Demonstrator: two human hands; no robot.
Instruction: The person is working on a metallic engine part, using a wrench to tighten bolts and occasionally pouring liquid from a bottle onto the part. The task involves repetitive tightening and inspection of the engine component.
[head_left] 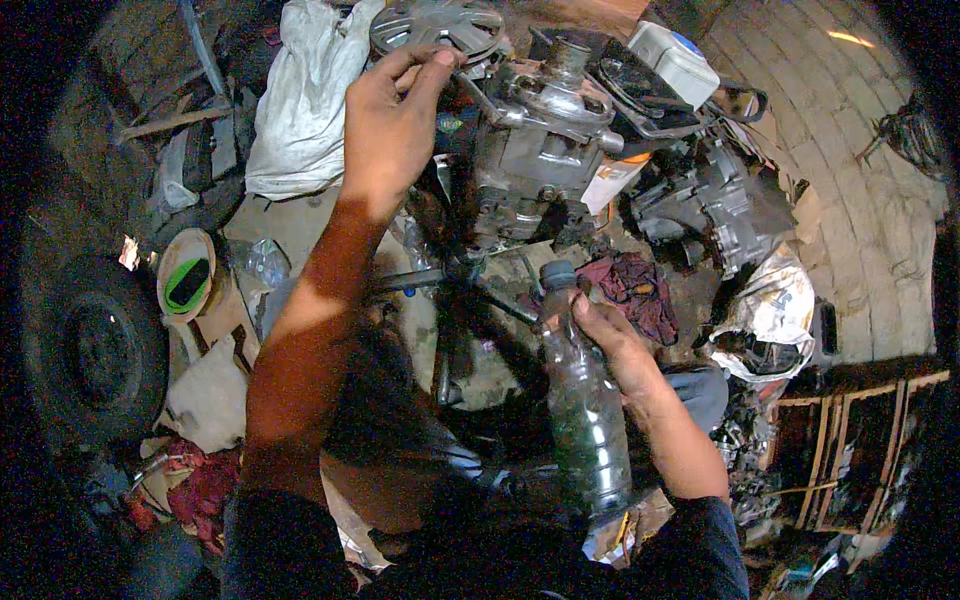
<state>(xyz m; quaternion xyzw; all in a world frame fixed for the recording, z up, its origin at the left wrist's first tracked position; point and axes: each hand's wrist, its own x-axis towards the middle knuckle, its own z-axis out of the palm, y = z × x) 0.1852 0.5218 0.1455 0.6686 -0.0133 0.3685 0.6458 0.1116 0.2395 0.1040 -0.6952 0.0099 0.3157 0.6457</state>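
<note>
My right hand is wrapped round the upper part of a clear plastic bottle. A grey cap sits on the bottle, which is tilted with its top away from me, and the inside looks dark and greenish low down. My left hand reaches far forward, thumb and fingers pinched together. What they hold, if anything, is hidden or too small to name. Just beyond those fingertips lies a round spoked metal wheel or cover. Right of this hand stands a greasy metal engine or gearbox block with a round fitting on top.
Another metal casing lies right of the block, near a dark red rag. A white container stands behind. On the left are a white sack, a tyre and a bowl. A wooden rack is at right.
</note>
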